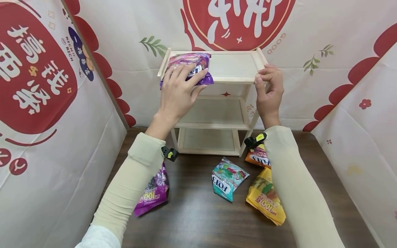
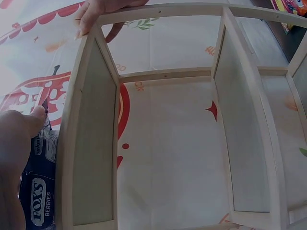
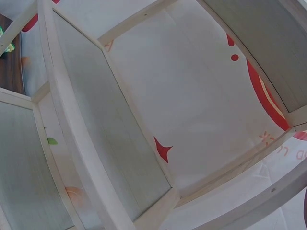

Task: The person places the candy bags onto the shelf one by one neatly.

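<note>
The bag sits at the left end of the shelf's top tier. It is plump and glossy, purple with streaks of pink, and its flat purple edge pokes out past the front rail. White lettering on the face is partly covered by fingers. From the left wrist the wrapper looks almost navy, and a pale label reads "FOX'S", with "BERRIES" printed alongside.

The left hand lies over the bag, back of the hand up – fingers apart and laid across the wrapper, thumb held off to the right by the bag's front edge. The left forearm slants up and inward from the lower left, in a cream sleeve with a black band at the cuff.

The right hand is clamped on the shelf at the top tier's front right corner – thumb in front, fingers bent over the rail. Its forearm rises from the lower right. The right wrist view shows mostly the shelf's pale panels and frame.

On the dark table in front are a teal bag, a yellow bag, an orange bag and a second purple bag, partly hidden by the left arm.
</note>
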Available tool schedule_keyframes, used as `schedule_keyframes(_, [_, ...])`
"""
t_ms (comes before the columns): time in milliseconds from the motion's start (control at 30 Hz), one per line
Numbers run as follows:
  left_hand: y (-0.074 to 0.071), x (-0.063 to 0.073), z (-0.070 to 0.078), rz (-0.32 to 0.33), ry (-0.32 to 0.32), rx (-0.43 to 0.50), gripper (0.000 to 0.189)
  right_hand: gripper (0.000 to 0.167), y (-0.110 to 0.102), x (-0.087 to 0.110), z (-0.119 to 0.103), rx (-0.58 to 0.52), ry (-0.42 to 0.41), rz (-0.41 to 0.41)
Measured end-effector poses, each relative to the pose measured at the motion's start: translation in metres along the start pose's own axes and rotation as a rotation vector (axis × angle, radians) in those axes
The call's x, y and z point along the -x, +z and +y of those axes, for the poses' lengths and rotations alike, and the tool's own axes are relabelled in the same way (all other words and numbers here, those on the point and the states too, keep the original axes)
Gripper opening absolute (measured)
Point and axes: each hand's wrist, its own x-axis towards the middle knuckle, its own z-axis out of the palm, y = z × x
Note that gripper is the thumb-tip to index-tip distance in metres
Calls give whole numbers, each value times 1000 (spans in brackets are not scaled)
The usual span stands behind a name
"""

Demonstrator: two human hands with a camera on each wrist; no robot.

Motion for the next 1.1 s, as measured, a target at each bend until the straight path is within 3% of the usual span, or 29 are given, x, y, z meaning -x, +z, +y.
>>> schedule_keyframes(467, [7,-6,-9,-83,-58,14,41,27,3,-2,1,-38,16,20])
schedule_keyframes(900, [15,-3,-13,-168,-87,-4,43,21,1,8,-2,-3,10,-14])
schedule_keyframes(1100, [19,-15,-14,-202,-75,-2,46,23,-5,0,-4,-5,16,-1])
